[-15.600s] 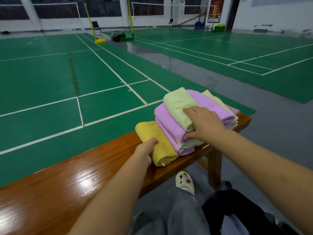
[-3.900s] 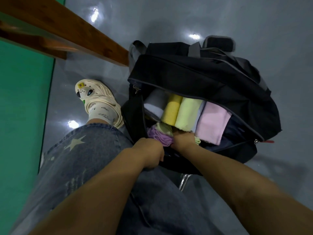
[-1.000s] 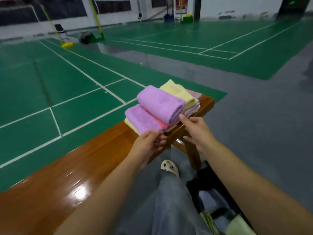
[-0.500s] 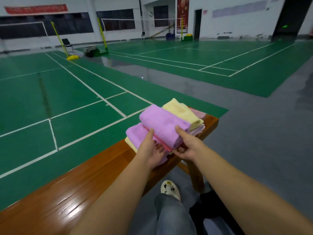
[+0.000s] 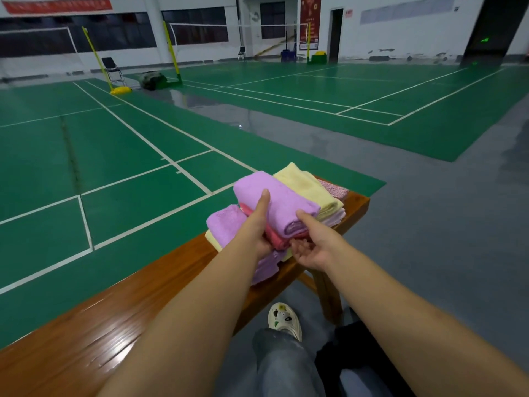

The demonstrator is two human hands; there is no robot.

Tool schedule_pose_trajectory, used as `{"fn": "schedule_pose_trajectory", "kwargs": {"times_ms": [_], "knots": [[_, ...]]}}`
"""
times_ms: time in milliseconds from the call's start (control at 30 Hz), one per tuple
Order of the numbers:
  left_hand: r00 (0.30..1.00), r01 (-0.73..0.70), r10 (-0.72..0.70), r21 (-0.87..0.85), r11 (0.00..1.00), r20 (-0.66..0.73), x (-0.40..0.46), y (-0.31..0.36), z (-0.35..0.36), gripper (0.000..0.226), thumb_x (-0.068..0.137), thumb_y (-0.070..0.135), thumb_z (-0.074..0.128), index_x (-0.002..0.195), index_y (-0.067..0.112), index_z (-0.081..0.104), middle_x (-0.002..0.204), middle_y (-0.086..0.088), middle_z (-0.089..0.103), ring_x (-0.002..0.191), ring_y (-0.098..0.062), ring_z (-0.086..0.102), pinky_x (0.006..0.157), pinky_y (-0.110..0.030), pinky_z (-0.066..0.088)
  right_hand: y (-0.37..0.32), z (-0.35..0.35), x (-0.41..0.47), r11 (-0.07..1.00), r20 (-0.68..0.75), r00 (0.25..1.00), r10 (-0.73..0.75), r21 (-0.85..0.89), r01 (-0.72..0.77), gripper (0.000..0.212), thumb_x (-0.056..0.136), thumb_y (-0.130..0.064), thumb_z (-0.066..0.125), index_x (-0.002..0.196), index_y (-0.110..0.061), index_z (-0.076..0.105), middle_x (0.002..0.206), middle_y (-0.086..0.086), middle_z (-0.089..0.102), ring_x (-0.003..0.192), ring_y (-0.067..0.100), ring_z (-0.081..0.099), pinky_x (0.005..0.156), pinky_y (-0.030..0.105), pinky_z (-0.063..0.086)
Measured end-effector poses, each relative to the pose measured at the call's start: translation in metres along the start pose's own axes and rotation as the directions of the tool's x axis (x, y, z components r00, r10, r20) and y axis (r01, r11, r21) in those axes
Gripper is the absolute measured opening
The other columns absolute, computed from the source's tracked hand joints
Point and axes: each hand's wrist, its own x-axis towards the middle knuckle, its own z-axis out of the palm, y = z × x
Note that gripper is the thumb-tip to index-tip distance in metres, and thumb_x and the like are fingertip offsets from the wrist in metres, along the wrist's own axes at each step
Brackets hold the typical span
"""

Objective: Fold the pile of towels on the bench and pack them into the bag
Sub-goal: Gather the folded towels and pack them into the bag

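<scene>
Both hands — left hand (image 5: pixel 259 224), right hand (image 5: pixel 312 242) — grip the folded purple towel (image 5: pixel 282 204), thumbs on top.

Both forearms are bare to the frame's edge, with no sleeves, watch or rings on the left hand (image 5: pixel 259 224) or right hand (image 5: pixel 313 245). One leg wears faded grey-blue jeans (image 5: pixel 283 365). The foot wears a cream clog (image 5: pixel 284 320) with small charms.

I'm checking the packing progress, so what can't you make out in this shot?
Head view:
- Black bag: cut off by the bottom edge and behind the right forearm; contents unseen.
- Left hand fingers: hidden under the purple towel.
- Lower towels in the pile: count hidden by upper towels and both hands.
</scene>
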Motion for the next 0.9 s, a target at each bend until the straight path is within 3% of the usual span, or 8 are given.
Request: {"fn": "schedule_pose_trajectory", "kwargs": {"times_ms": [200,333,433,533,667,733,800,900], "knots": [[1.000,0.023,-0.023,0.053,0.998,0.003,0.015,0.003,0.002,0.070,0.076,0.043,0.078,0.125,0.002,0.051,0.109,-0.020,0.069,0.089,-0.035,0.069,0.068,-0.044,0.057,0.012,-0.006,-0.002,0.998,0.172,0.984,-0.054,-0.004,0.055,0.058,0.080,-0.059,0.059,0.104,-0.006,0.060,0.083,0.013,0.064,0.069,0.018,0.063,0.052,0.024,0.057],[0.999,0.036,-0.036,0.012,0.999,0.026,0.015,0.011,0.000,0.057,0.078,0.030,0.075,0.126,0.007,0.053,0.102,-0.017,0.070,0.080,-0.034,0.068,0.055,-0.044,0.055,0.023,-0.027,0.002,0.998,0.275,0.959,-0.064,0.029,0.058,0.072,0.073,-0.070,0.050,0.102,-0.005,0.061,0.074,0.010,0.065,0.060,0.016,0.067,0.051,0.026,0.056],[0.995,-0.030,0.031,-0.014,0.999,0.091,0.007,0.020,-0.005,0.049,0.081,0.029,0.071,0.123,0.010,0.055,0.094,-0.015,0.071,0.075,-0.030,0.068,0.060,-0.041,0.054,0.033,-0.044,0.003,0.999,0.341,0.939,-0.043,0.009,0.043,0.077,0.069,-0.071,0.047,0.106,-0.005,0.057,0.078,0.011,0.069,0.068,0.018,0.069,0.058,0.029,0.059],[0.975,-0.074,0.076,-0.015,0.997,0.207,-0.010,0.030,-0.007,0.042,0.082,0.032,0.069,0.115,0.008,0.059,0.088,-0.014,0.072,0.068,-0.028,0.070,0.062,-0.039,0.056,0.041,-0.047,0.001,0.997,0.407,0.914,0.001,-0.069,0.029,0.089,0.067,-0.077,0.042,0.115,-0.004,0.056,0.098,0.016,0.071,0.085,0.024,0.070,0.074,0.036,0.059],[0.917,-0.089,0.067,0.038,0.995,0.393,-0.033,0.032,-0.007,0.036,0.087,0.032,0.061,0.111,0.006,0.055,0.091,-0.014,0.067,0.077,-0.027,0.065,0.073,-0.038,0.054,0.041,-0.042,-0.011,0.998,0.551,0.834,0.038,-0.069,0.000,0.103,0.069,-0.085,0.031,0.128,-0.004,0.053,0.126,0.021,0.061,0.116,0.032,0.060,0.099,0.048,0.046],[0.879,-0.052,0.005,0.086,0.995,0.477,-0.047,0.026,-0.008,0.038,0.089,0.031,0.058,0.114,0.003,0.054,0.099,-0.018,0.065,0.084,-0.030,0.064,0.078,-0.039,0.054,0.040,-0.043,-0.019,0.998,0.629,0.777,-0.023,0.057,-0.016,0.103,0.067,-0.085,0.046,0.131,-0.005,0.052,0.133,0.023,0.055,0.122,0.035,0.055,0.099,0.050,0.046],[0.849,-0.025,-0.060,0.154,0.988,0.525,-0.063,0.014,-0.007,0.035,0.089,0.030,0.055,0.105,0.000,0.059,0.096,-0.020,0.066,0.081,-0.030,0.065,0.074,-0.036,0.056,0.035,-0.050,-0.029,0.982,0.685,0.716,-0.131,0.187,0.001,0.104,0.058,-0.079,0.064,0.135,-0.009,0.053,0.137,0.024,0.050,0.123,0.038,0.051,0.101,0.052,0.044],[0.834,-0.035,-0.103,0.237,0.971,0.542,-0.084,-0.011,-0.002,0.029,0.079,0.026,0.059,0.098,0.005,0.059,0.084,-0.020,0.070,0.069,-0.029,0.069,0.065,-0.036,0.059,0.028,-0.070,-0.044,0.965,0.770,0.604,-0.204,0.261,-0.007,0.103,0.071,-0.078,0.047,0.147,-0.009,0.034,0.147,0.024,0.036,0.133,0.041,0.037,0.110,0.055,0.032]]}}
